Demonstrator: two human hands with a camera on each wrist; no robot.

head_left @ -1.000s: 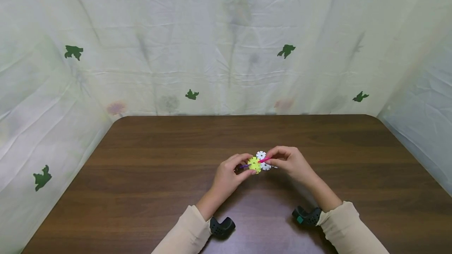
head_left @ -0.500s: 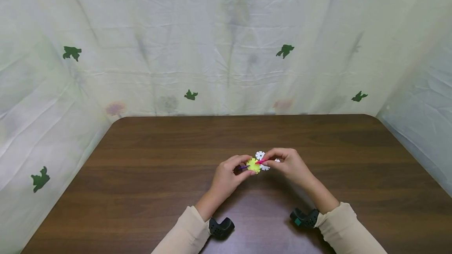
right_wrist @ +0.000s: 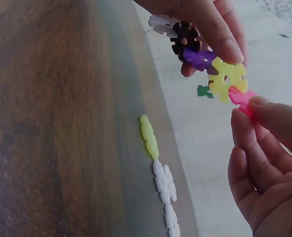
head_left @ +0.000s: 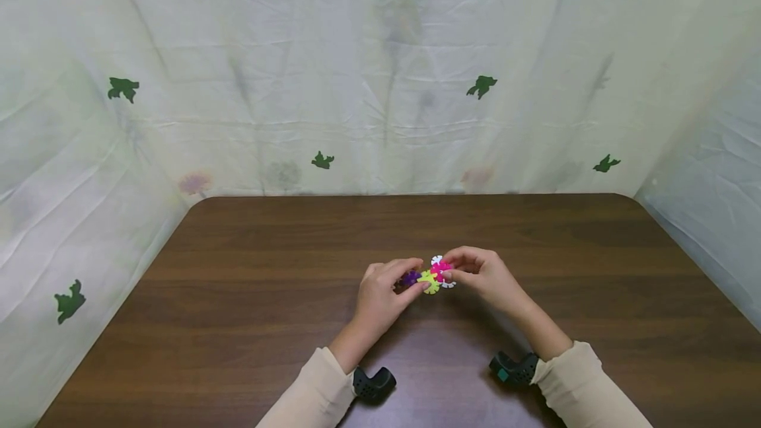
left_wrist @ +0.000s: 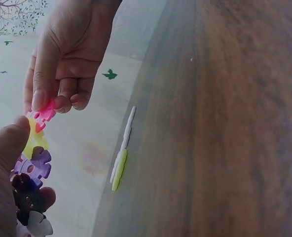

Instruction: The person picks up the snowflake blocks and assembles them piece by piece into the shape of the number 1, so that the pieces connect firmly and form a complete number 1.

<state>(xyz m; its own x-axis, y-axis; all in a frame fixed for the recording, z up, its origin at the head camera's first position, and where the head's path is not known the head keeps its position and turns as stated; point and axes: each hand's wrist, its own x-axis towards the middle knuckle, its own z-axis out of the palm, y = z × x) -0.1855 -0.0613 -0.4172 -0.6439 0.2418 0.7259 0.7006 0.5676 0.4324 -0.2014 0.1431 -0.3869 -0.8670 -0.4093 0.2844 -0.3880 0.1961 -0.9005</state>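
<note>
My left hand grips a chain of notched plastic snowflake discs, its thumb on the yellow disc. Behind that, the purple disc, black disc and white disc are linked in a row. Between thumb and fingers, my right hand pinches a pink snowflake disc at the yellow one's edge. Pink and yellow overlap there; how deep the slots engage, I cannot tell. Both hands are held above the table, in front of my body.
On the brown wooden table lie a yellow-green disc and several white discs, beyond the hands. A pale cloth curtain with green bird shapes hangs behind the table's far edge.
The pink disc has turned from edge-on to showing its face, and the purple disc now shows its face too. Both hands stay nearly in place.
</note>
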